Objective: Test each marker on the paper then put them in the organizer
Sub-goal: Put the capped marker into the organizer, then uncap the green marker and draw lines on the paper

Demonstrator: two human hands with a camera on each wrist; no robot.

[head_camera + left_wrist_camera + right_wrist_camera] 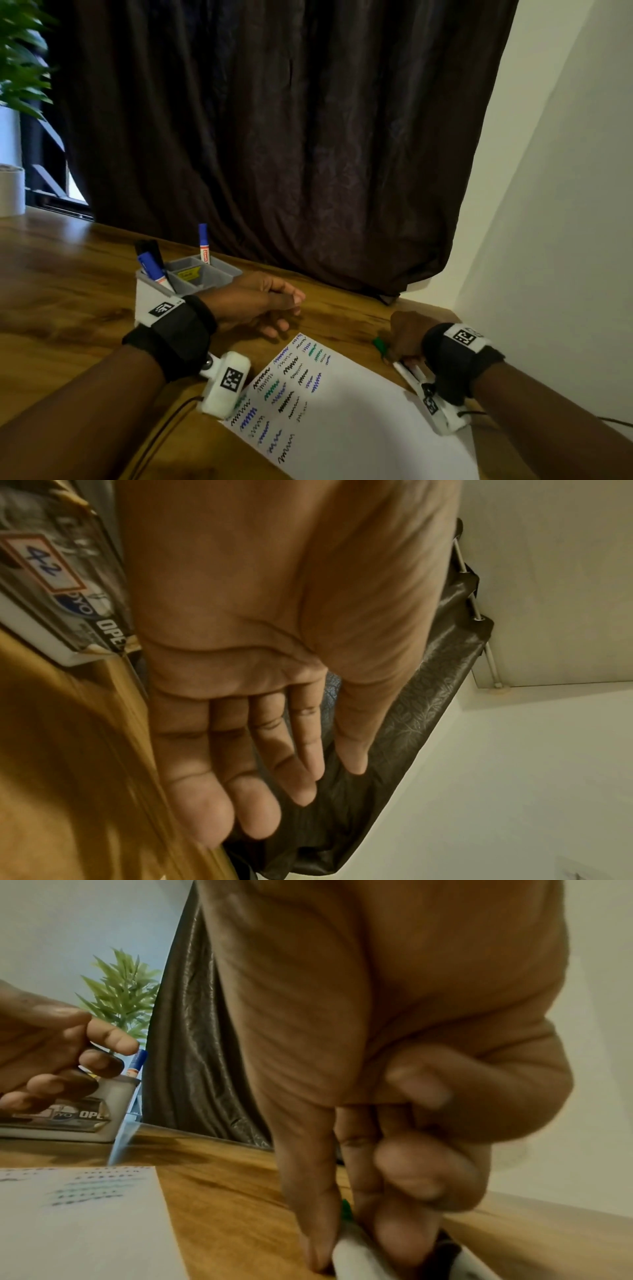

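My right hand (pixel 406 337) grips green-capped white marker (pixel 380 345), axis pointing far-left; white scribbled paper (pixel 342 407) just left; left hand (pixel 260 301) relaxed, empty.

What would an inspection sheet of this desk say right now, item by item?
Surface: wooden table.
Job's things: paper with test squiggles; grey organizer holding blue markers; green marker lying right of the paper.
Clutter: nothing seen.
Hands: left hand empty, fingers relaxed, beside the organizer; right hand gripping the green marker on the table.
Cables: black leads from the wrist cameras.
Surroundings: dark curtain, white wall, plant.
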